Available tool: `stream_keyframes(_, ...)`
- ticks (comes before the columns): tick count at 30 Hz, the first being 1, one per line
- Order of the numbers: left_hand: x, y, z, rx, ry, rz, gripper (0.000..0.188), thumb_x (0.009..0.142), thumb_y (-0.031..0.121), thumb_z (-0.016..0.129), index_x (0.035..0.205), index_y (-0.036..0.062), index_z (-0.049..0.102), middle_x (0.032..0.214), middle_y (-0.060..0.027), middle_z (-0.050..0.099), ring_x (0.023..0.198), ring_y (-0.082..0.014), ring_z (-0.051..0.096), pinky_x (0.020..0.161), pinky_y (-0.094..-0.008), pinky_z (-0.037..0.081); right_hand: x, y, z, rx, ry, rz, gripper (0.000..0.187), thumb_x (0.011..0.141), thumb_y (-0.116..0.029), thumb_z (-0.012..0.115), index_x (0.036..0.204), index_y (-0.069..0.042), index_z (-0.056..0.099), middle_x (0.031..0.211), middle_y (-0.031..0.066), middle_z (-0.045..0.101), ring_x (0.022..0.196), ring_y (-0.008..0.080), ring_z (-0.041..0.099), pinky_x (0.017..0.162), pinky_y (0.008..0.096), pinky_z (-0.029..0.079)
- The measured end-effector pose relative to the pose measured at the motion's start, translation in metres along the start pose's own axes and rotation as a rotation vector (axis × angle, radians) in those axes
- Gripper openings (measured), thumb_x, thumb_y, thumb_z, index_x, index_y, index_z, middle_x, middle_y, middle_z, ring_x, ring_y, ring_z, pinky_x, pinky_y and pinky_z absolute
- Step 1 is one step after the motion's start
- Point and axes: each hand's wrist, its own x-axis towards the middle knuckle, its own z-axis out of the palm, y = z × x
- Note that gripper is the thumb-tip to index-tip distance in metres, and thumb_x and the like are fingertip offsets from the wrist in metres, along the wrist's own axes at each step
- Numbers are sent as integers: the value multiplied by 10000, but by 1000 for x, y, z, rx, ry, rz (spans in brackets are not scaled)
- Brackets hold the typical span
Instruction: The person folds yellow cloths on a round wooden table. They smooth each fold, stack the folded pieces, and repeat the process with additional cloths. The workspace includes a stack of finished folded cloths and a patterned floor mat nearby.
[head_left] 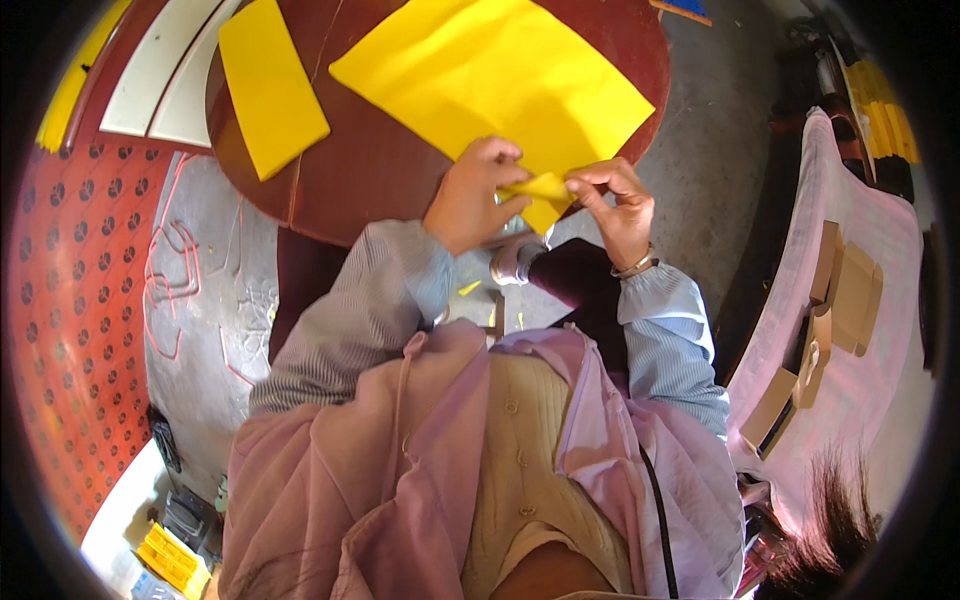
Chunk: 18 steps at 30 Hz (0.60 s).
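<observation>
While hands fold paper, round wood table point(400, 180) w/ yellow sheets point(490, 75).

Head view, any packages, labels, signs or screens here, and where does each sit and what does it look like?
No labels, signs or screens show.
Flat cardboard pieces: right side, lying on a pink cloth; tan, angular, like unfolded boxes.
Yellow crate: lower left on the floor; boxy, ribbed.
Both hands, left hand and right hand, pinch a small yellow paper, no package.

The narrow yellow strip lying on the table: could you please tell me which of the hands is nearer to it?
Left. The left hand is right of the strip and below it in the picture; the right hand is farther right, past the small folded piece both pinch.
</observation>
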Motion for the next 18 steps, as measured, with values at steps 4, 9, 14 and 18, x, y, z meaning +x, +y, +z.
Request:
stream_keyframes(4,-3,11,1,5,-23,-44,285,783,14,798,1063,68,803,1216,-131,635,1029,-299,667,902,-389,568,83,21,-32,-319,72,-246,122,995,-75,739,1090,-22,795,1163,122,759,986,234,734,871,339,590)
stream_keyframes(9,1,16,-1,-32,-30,-90,261,812,4,767,1063,58,813,1212,-135,627,986,-262,652,879,-367,564,248,98,-30,-814,291,-505,267,1040,-217,706,1272,-97,764,1236,120,761,1097,306,741,965,378,597)
stream_keyframes(14,4,17,-2,-80,-44,-112,235,839,11,750,1060,44,824,1198,-131,619,921,-236,647,835,-346,565,325,154,-22,-1352,28,-154,628,1086,-529,527,1483,-47,592,1632,141,480,1545,289,379,1242,522,326)
stream_keyframes(18,5,20,-1,-50,-43,-180,139,842,38,760,972,-4,785,1178,-159,625,999,-299,659,867,-386,569,313,123,-55,-1239,-165,-60,582,1083,-505,546,1492,-94,596,1641,152,478,1550,307,374,1251,543,304)
